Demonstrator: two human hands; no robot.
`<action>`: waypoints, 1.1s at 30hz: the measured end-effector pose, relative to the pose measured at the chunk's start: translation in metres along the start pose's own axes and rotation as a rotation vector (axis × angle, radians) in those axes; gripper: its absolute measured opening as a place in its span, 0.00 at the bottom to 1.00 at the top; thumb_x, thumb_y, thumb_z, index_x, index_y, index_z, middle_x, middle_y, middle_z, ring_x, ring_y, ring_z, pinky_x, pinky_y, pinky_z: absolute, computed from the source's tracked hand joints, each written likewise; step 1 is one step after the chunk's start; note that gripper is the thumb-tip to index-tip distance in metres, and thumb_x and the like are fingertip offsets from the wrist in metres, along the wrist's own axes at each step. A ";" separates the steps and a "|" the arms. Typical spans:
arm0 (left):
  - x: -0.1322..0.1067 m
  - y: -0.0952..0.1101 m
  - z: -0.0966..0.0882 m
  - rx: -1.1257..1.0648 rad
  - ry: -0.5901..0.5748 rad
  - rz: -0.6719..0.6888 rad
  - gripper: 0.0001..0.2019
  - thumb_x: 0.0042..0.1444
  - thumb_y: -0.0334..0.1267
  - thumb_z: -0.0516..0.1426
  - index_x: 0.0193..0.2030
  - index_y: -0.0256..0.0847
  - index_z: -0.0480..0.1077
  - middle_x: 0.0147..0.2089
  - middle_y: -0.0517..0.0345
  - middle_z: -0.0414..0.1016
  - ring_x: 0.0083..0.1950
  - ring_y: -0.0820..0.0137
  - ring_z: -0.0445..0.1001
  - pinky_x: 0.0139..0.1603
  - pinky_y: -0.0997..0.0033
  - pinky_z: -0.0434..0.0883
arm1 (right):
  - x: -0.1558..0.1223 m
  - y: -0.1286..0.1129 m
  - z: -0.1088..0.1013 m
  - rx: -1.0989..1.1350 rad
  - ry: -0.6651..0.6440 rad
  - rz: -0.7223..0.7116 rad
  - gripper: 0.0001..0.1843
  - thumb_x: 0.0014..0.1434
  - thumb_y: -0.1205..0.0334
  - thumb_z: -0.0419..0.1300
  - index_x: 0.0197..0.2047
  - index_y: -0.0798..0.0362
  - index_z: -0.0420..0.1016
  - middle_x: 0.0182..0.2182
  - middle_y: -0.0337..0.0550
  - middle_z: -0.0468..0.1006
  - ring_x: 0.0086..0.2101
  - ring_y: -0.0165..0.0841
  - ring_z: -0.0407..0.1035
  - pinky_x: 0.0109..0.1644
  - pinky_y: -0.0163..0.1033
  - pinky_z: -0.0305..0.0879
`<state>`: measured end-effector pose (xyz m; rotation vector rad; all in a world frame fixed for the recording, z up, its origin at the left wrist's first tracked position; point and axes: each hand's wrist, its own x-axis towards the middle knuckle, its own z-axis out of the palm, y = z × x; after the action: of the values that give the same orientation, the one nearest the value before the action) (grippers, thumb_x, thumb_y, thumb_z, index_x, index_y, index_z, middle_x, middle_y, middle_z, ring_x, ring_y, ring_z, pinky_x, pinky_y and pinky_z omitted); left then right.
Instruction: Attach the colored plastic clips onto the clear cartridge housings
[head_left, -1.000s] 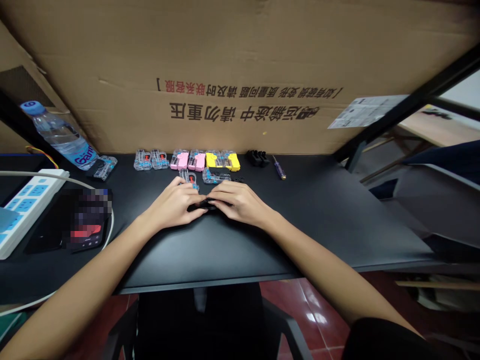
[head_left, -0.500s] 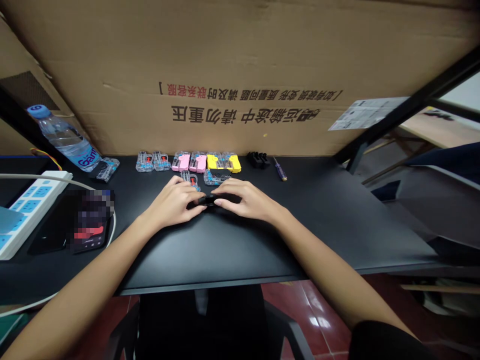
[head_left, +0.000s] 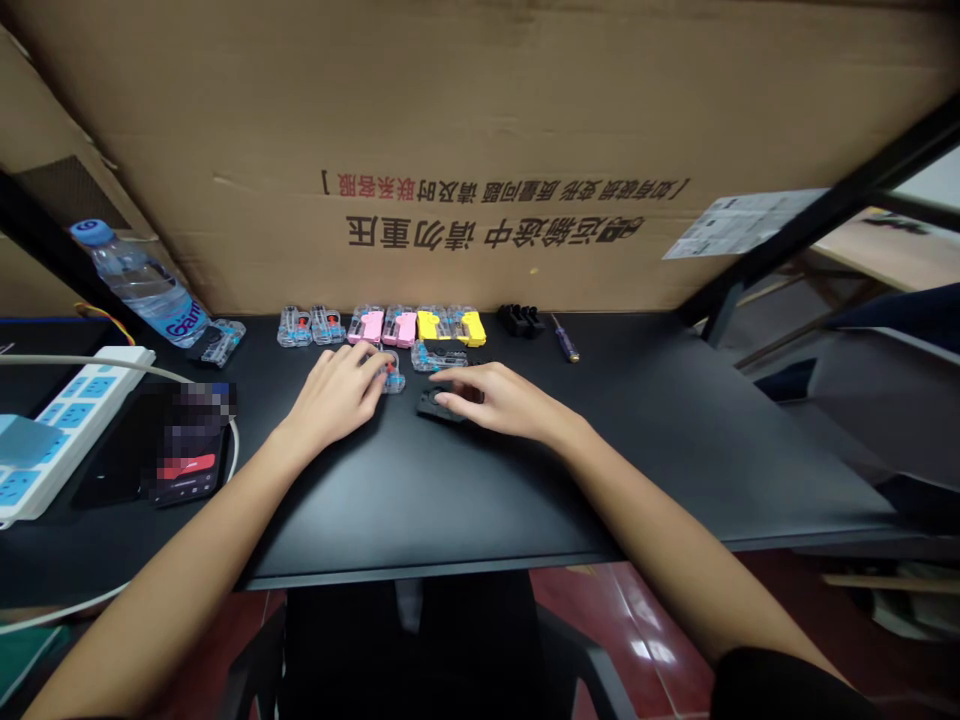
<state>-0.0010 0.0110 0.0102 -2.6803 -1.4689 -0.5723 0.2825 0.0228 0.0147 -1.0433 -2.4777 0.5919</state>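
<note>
Clear-blue piece (head_left: 439,359) between black part (head_left: 430,403) and yellow pieces (head_left: 432,326)

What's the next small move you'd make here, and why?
I'd probably close the left hand on the clear piece with the red insert: its fingertips are right at that piece, whether gripping I can't tell, while the right hand is at the black part, so the left seems freer.
</note>
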 end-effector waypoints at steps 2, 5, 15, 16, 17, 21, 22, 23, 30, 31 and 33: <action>-0.001 -0.003 0.002 0.018 -0.028 -0.017 0.17 0.75 0.37 0.51 0.62 0.43 0.78 0.61 0.46 0.78 0.54 0.56 0.79 0.50 0.58 0.68 | 0.000 0.001 -0.001 -0.085 0.058 0.060 0.21 0.74 0.50 0.60 0.61 0.53 0.83 0.34 0.45 0.87 0.32 0.36 0.78 0.40 0.39 0.66; 0.000 -0.003 0.002 -0.025 -0.065 -0.021 0.16 0.75 0.40 0.53 0.58 0.44 0.81 0.55 0.48 0.81 0.49 0.58 0.81 0.50 0.59 0.69 | 0.000 -0.001 -0.002 -0.176 0.148 0.117 0.18 0.74 0.52 0.60 0.57 0.52 0.85 0.34 0.44 0.87 0.32 0.37 0.78 0.39 0.40 0.66; 0.000 0.007 0.002 -0.300 -0.163 0.035 0.16 0.74 0.41 0.55 0.60 0.44 0.82 0.36 0.55 0.85 0.35 0.64 0.81 0.40 0.66 0.68 | -0.001 -0.006 0.009 -0.245 -0.003 0.007 0.20 0.70 0.54 0.67 0.62 0.50 0.80 0.54 0.53 0.83 0.53 0.48 0.79 0.55 0.50 0.77; 0.000 0.007 0.003 -0.301 -0.143 0.052 0.16 0.74 0.41 0.56 0.61 0.45 0.81 0.38 0.55 0.86 0.37 0.63 0.81 0.41 0.65 0.69 | -0.001 -0.005 0.010 -0.234 -0.018 0.002 0.20 0.70 0.56 0.66 0.63 0.50 0.79 0.56 0.53 0.83 0.55 0.48 0.79 0.57 0.52 0.77; -0.001 0.008 0.003 -0.286 -0.115 0.075 0.16 0.74 0.41 0.56 0.62 0.45 0.81 0.41 0.54 0.86 0.41 0.62 0.81 0.45 0.63 0.71 | -0.001 -0.004 0.011 -0.220 -0.027 -0.003 0.20 0.70 0.56 0.66 0.63 0.50 0.79 0.56 0.53 0.82 0.56 0.48 0.79 0.58 0.53 0.76; -0.002 0.003 0.006 -0.184 -0.051 0.138 0.23 0.68 0.46 0.63 0.68 0.45 0.75 0.66 0.46 0.77 0.65 0.52 0.73 0.63 0.50 0.71 | -0.001 0.001 0.010 -0.166 -0.035 -0.021 0.20 0.71 0.57 0.66 0.64 0.49 0.78 0.59 0.53 0.81 0.60 0.49 0.77 0.64 0.56 0.74; -0.002 0.001 0.007 -0.170 -0.059 0.137 0.26 0.67 0.47 0.65 0.69 0.45 0.74 0.70 0.46 0.73 0.69 0.49 0.69 0.67 0.47 0.69 | -0.001 0.002 0.010 -0.150 -0.039 -0.029 0.21 0.71 0.58 0.65 0.65 0.49 0.77 0.60 0.53 0.81 0.61 0.49 0.76 0.65 0.56 0.73; -0.003 0.000 0.008 -0.165 -0.075 0.134 0.27 0.66 0.47 0.65 0.70 0.46 0.73 0.73 0.46 0.70 0.72 0.48 0.66 0.69 0.44 0.68 | -0.001 0.004 0.009 -0.134 -0.044 -0.035 0.22 0.71 0.58 0.65 0.66 0.49 0.77 0.61 0.53 0.81 0.61 0.49 0.76 0.66 0.56 0.73; -0.004 -0.005 0.009 -0.207 -0.168 0.102 0.23 0.67 0.51 0.64 0.66 0.49 0.76 0.65 0.50 0.76 0.67 0.51 0.68 0.66 0.46 0.71 | -0.001 0.009 0.006 -0.074 -0.075 -0.025 0.25 0.70 0.58 0.67 0.68 0.49 0.76 0.62 0.54 0.81 0.62 0.49 0.75 0.68 0.57 0.72; -0.004 -0.005 0.009 -0.225 -0.164 0.099 0.23 0.66 0.51 0.65 0.65 0.49 0.76 0.64 0.50 0.76 0.66 0.51 0.68 0.67 0.46 0.71 | -0.001 0.010 0.006 -0.076 -0.075 -0.024 0.25 0.70 0.58 0.66 0.68 0.49 0.76 0.62 0.54 0.81 0.62 0.49 0.75 0.68 0.58 0.71; -0.004 -0.006 0.008 -0.278 -0.156 0.106 0.23 0.66 0.50 0.65 0.65 0.48 0.76 0.64 0.50 0.76 0.67 0.53 0.68 0.69 0.47 0.71 | -0.002 0.010 0.006 -0.084 -0.070 -0.025 0.24 0.71 0.58 0.65 0.68 0.49 0.76 0.62 0.54 0.81 0.63 0.49 0.75 0.68 0.59 0.71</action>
<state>-0.0049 0.0130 0.0003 -3.0589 -1.3594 -0.6136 0.2868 0.0261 0.0043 -1.0377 -2.5925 0.5295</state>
